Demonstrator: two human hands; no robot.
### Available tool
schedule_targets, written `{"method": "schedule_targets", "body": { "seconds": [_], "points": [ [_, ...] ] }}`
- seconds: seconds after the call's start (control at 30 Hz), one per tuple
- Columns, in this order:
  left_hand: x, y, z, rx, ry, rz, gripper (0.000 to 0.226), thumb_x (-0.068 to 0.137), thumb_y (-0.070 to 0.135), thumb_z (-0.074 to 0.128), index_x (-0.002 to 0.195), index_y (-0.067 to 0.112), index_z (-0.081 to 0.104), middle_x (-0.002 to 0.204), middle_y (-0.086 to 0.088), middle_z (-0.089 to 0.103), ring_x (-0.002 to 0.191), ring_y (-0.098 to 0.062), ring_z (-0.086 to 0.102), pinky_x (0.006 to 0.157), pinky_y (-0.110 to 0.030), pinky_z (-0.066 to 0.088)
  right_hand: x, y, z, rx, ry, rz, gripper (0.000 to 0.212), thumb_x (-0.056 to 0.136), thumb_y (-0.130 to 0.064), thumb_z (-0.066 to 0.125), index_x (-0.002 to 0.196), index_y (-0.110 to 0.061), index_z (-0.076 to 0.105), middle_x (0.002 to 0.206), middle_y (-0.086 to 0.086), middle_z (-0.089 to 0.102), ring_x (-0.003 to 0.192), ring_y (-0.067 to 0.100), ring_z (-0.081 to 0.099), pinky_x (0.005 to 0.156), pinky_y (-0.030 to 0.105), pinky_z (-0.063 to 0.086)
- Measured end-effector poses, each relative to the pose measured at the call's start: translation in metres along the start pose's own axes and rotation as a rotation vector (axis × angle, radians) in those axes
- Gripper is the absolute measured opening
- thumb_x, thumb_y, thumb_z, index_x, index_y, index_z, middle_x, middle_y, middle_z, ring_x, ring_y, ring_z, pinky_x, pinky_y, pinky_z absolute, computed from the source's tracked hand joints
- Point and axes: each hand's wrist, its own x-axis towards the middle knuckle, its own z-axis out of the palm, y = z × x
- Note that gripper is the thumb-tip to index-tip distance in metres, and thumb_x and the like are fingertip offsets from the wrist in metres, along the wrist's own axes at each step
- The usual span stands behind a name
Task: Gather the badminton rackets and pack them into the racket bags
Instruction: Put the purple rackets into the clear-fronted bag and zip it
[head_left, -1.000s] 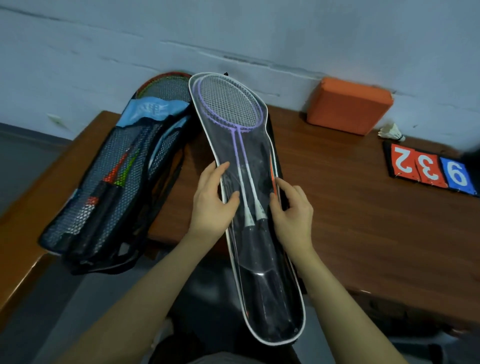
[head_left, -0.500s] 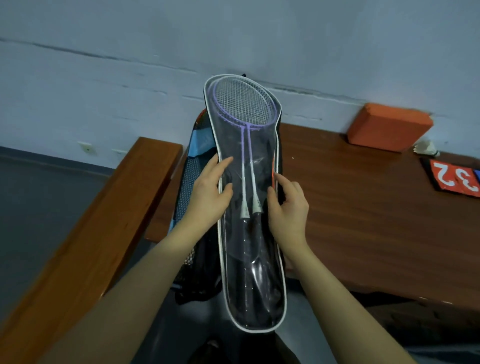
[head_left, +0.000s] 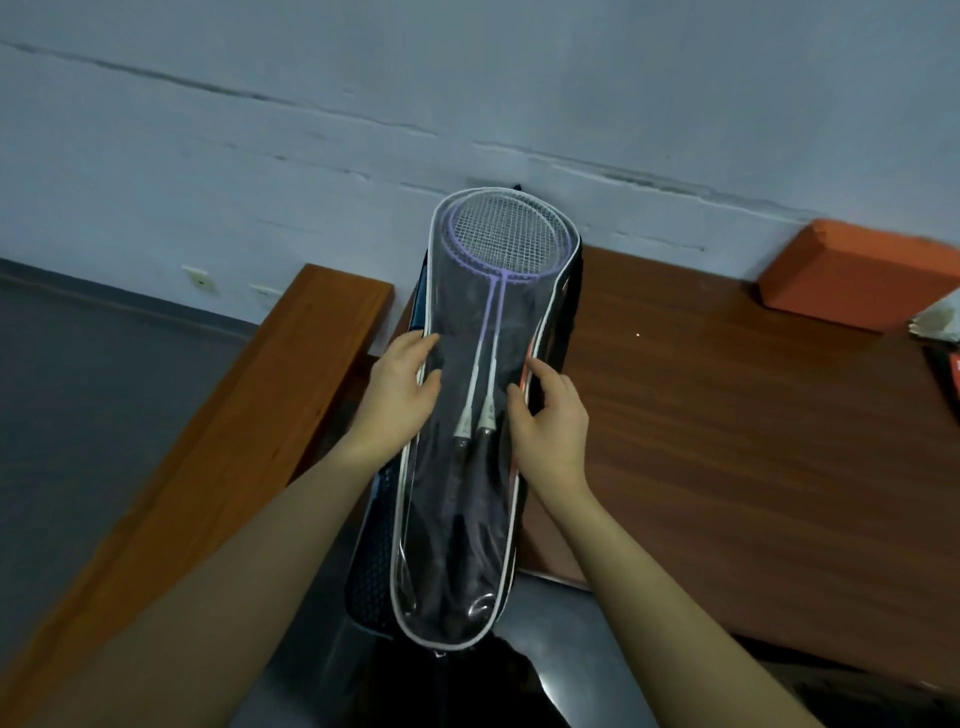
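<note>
Setting: pale blue wall (head_left: 363, 104) behind a brown wooden table (head_left: 727, 415).
Clear racket bag (head_left: 457, 519): white-trimmed, lying lengthwise on a dark mesh bag (head_left: 371, 582) at the table's edge, likely stacked to keep packed bags together.
Rackets (head_left: 506, 234): two purple-framed rackets inside, heads toward the wall.
Left hand (head_left: 400, 395): clasps the bag's left edge.
Right hand (head_left: 550, 431): curled on the right edge, steadying it.
Writing: none legible; a red card at far right is cut off.

clear racket bag (head_left: 457, 519) now stacked over the mesh bag (head_left: 371, 582), scoreboard mostly out of view
</note>
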Motion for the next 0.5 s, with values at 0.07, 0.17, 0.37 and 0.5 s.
{"method": "schedule_targets", "body": {
  "seconds": [0.07,0.17,0.37,0.5],
  "points": [
    [0.003,-0.011,-0.001,-0.008,0.031,-0.035,0.044,0.088,0.004,0.055,0.131,0.004,0.047,0.13,-0.011,0.048,0.119,-0.017,0.045,0.096,-0.011,0.026,0.004,-0.003,0.009,0.008,-0.031,0.036,0.042,0.09,-0.017,0.058,0.131,-0.011,0.051,0.119,0.007,0.059,0.108,0.021,0.056,0.09,0.027,0.042],
    [0.011,-0.026,-0.008,-0.009,0.0,-0.08,0.045,0.089,0.007,0.055,0.134,0.005,0.044,0.128,-0.01,0.045,0.114,-0.012,0.043,0.092,-0.007,0.024,0.007,-0.008,0.025,0.051,-0.024,0.126,0.049,0.088,-0.017,0.06,0.135,-0.014,0.046,0.128,0.003,0.057,0.112,0.023,0.056,0.098,0.035,0.043],
    [0.021,-0.051,-0.022,-0.027,-0.106,-0.031,0.052,0.089,0.009,0.056,0.138,0.004,0.038,0.124,-0.011,0.042,0.104,-0.004,0.036,0.089,-0.002,0.018,0.0,-0.024,0.052,0.039,0.089,0.226,0.043,0.09,-0.013,0.056,0.132,-0.014,0.05,0.116,0.0,0.057,0.1,0.009,0.051,0.087,0.013,0.035],
    [0.017,-0.064,-0.02,-0.007,-0.235,-0.038,0.054,0.091,0.012,0.054,0.139,0.004,0.033,0.126,-0.01,0.036,0.099,-0.003,0.035,0.086,0.0,0.017,-0.014,-0.015,0.06,-0.084,0.093,0.276,0.042,0.093,-0.015,0.053,0.135,-0.017,0.047,0.105,0.003,0.053,0.087,0.008,0.047,0.074,0.014,0.032]
  ]
}}
